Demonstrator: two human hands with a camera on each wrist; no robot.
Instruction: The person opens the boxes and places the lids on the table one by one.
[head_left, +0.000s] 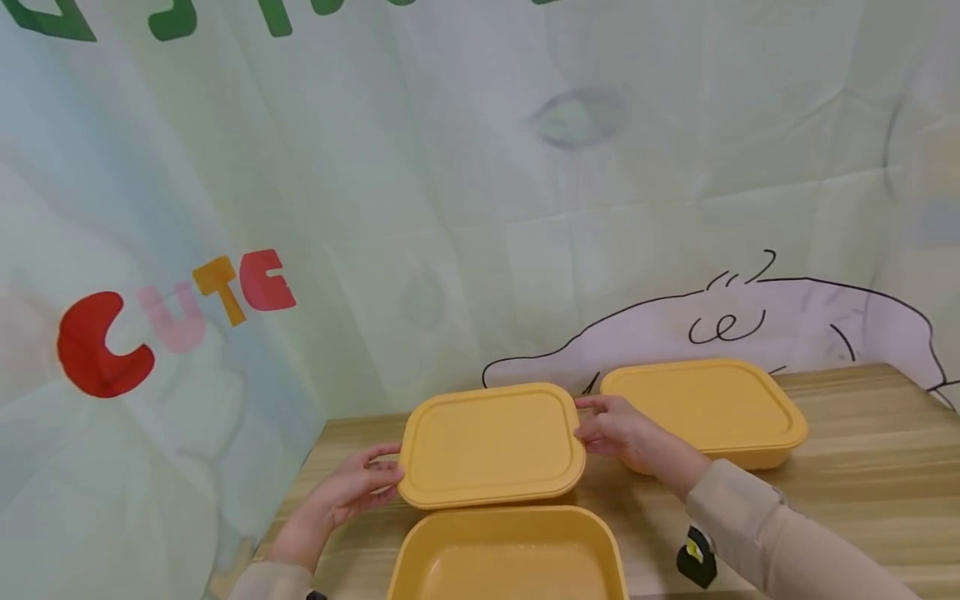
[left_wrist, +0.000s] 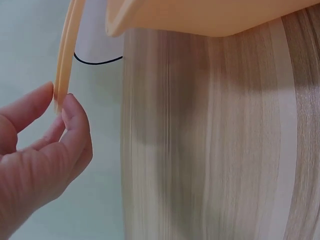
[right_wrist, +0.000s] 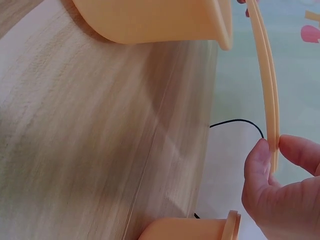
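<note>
Between both hands a yellow rectangular lid [head_left: 491, 446] with rounded corners is held in the air. My left hand [head_left: 358, 485] pinches its left edge between thumb and fingers; the left wrist view shows the lid's thin rim [left_wrist: 69, 50] in that pinch. At the opposite edge my right hand [head_left: 613, 427] pinches the lid, its thumb and fingers on either side of the rim [right_wrist: 267, 85] in the right wrist view. An uncovered yellow box [head_left: 510, 527] stands on the table nearer to me, just below the lid in the head view, its front cut off by the frame.
A second yellow box with its lid on [head_left: 705, 408] stands at the back right, partly behind my right hand. The wood-grain table [head_left: 862, 492] ends at a printed cloth backdrop [head_left: 450, 208]. A small black and yellow object [head_left: 697, 557] shows by the right sleeve.
</note>
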